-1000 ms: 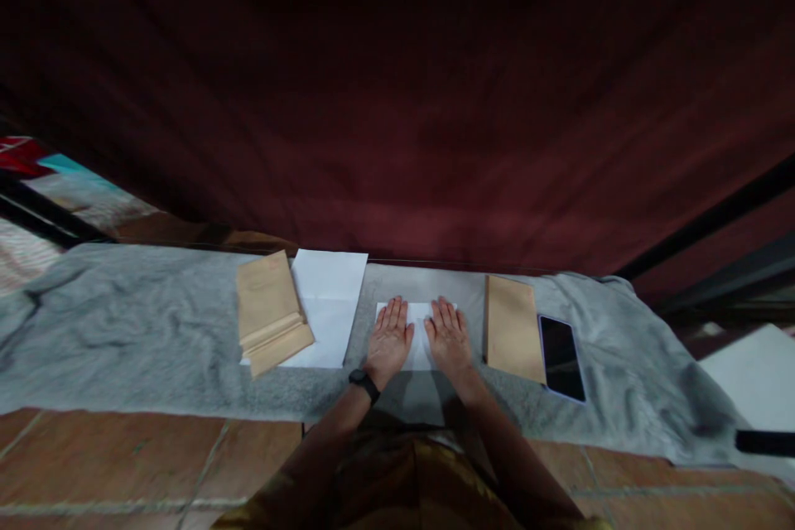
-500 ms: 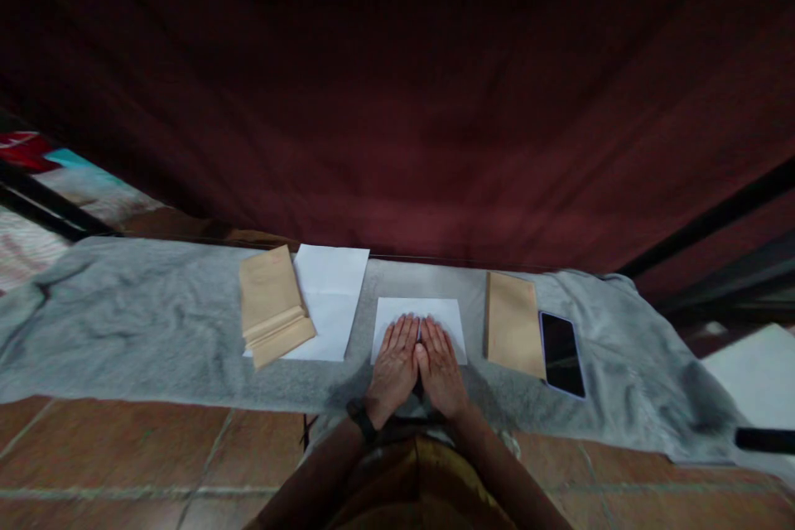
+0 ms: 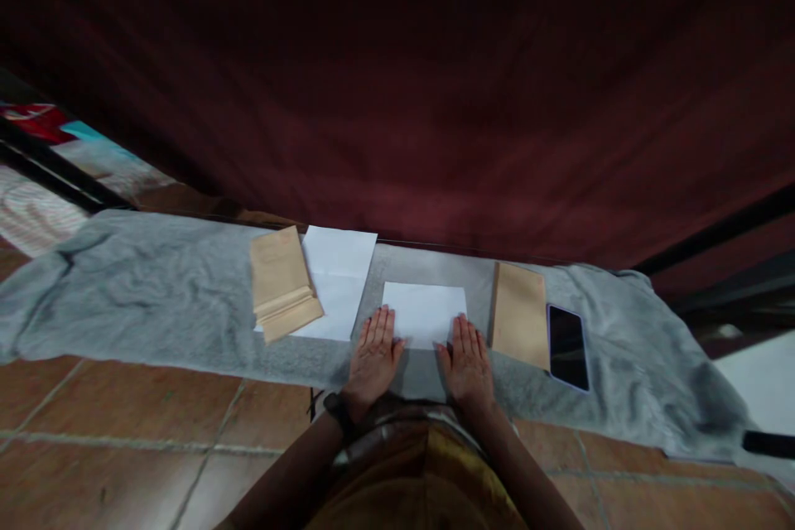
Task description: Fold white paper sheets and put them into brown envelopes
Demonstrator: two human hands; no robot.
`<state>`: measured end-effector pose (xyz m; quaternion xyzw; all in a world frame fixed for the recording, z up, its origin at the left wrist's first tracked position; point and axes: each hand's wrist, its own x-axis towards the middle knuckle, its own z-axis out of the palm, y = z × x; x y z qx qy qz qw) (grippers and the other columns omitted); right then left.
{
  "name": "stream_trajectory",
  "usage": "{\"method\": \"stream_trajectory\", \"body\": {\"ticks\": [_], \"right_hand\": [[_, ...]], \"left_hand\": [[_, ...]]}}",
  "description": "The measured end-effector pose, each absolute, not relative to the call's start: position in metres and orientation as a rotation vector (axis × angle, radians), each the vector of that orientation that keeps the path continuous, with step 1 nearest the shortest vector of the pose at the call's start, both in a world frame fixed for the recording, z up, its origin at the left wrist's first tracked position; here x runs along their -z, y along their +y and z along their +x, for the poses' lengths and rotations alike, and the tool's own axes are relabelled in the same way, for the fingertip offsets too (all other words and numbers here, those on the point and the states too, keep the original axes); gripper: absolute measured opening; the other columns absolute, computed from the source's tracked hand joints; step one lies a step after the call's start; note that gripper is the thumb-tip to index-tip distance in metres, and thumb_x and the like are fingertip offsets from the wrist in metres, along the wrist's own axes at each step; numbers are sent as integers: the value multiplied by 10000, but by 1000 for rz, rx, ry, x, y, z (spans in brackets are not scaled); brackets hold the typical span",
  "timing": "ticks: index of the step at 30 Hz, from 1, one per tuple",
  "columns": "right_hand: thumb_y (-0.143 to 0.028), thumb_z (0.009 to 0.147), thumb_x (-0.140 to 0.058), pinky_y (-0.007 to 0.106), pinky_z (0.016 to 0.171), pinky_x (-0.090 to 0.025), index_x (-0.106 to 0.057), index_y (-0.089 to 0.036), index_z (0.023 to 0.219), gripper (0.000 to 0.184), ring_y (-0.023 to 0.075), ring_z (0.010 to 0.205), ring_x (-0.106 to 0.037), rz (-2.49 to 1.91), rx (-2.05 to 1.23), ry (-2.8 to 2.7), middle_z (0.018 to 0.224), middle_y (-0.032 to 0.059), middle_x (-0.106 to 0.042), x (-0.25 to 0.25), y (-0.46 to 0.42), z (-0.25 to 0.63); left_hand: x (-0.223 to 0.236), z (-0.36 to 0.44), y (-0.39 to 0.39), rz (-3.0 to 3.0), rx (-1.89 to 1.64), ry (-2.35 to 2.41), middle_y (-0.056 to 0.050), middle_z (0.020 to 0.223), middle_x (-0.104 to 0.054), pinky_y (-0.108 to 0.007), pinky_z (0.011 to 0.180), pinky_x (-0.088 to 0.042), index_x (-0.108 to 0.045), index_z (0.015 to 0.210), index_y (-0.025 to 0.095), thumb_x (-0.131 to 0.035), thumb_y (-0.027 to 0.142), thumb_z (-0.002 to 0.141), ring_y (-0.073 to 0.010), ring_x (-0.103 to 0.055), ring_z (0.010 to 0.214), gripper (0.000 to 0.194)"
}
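Note:
A white sheet of paper, about half the size of the other one, lies flat in front of me on the grey cloth. My left hand rests flat at its lower left corner, fingers stretched out and thumb pointing inward. At the lower right corner lies my right hand, also flat, its fingertips on the paper's edge. Neither hand grips anything. To the left, a brown paper envelope or bag with a folded end overlaps a larger creased white sheet.
A flat brown paper packet and a phone with a dark screen lie to the right. The grey cloth covers the long, narrow surface. A dark red curtain hangs behind it. Tiled floor shows in front.
My hands have moved apart, from side by side on the middle of the paper out to its left and right lower corners. The whole view has shifted slightly.

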<state>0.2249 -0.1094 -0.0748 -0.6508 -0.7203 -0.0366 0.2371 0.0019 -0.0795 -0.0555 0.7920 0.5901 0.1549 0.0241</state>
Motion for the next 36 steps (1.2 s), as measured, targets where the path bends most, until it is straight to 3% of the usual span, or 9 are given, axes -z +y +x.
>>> {"method": "stream_trajectory", "body": {"ticks": [4,8,13,21,25,29,32,36], "right_hand": [[-450,1078,-360,541,1195,-322,-281,-56,1607,664,341,1472,-404,-1801,102,-1970,1605,238,-396,74,-111,226],[-387,1075,-375,557,1191,-329,-315,-52,1592,619,345,1480,-395,-1763,115,-1982,1607,248,-385,73,-112,227],[-354,1067,-416,570,1181,-357,-336,-51,1581,602,342,1486,-392,-1740,124,-2009,1591,259,-407,72,-113,228],[-396,1069,-439,584,1153,-393,-296,-58,1598,644,361,1461,-424,-1733,177,-1990,1586,259,-414,71,-111,227],[-412,1068,-433,580,1154,-390,-237,-67,1621,681,365,1454,-433,-1716,187,-1982,1593,256,-403,72,-111,227],[-431,1068,-414,582,1160,-374,-202,-81,1633,697,366,1465,-419,-1725,175,-1976,1607,243,-385,75,-110,228],[-443,1070,-402,573,1169,-362,-213,-72,1629,697,364,1473,-406,-1750,167,-1987,1610,245,-379,78,-110,228],[-447,1073,-387,566,1174,-353,-214,-77,1629,690,361,1471,-409,-1756,175,-1985,1609,239,-386,78,-110,228]], "left_hand": [[50,15,-78,2460,-514,1812,-182,1634,-369,-538,1260,-265,-313,1593,89,-354,379,1056,-298,-291,1547,612],[47,57,-64,2593,-502,1521,-150,1647,-358,-494,1268,-270,-307,1592,101,-335,391,1068,-252,-270,1557,600],[50,81,-33,2614,-491,1490,-188,1632,-371,-493,1264,-270,-349,1562,58,-363,424,1063,-264,-279,1553,619],[54,40,-15,2482,-480,1799,-207,1621,-376,-487,1261,-270,-396,1542,30,-352,401,1054,-300,-328,1531,614],[59,18,-34,2274,-669,1876,-216,1613,-391,-512,1245,-299,-416,1527,32,-382,343,1033,-324,-333,1527,585],[58,5,-46,1861,-888,1786,-178,1614,-413,-478,1199,-393,-423,1533,109,-465,296,979,-296,-412,1488,586],[51,0,-40,1524,-933,1776,-172,1493,-564,-439,1106,-479,-514,1464,149,-589,310,917,-297,-550,1371,575],[34,-5,-29,998,-1046,1743,-96,1097,-738,-365,926,-534,-630,1298,170,-759,305,773,-251,-703,1030,557]]}}
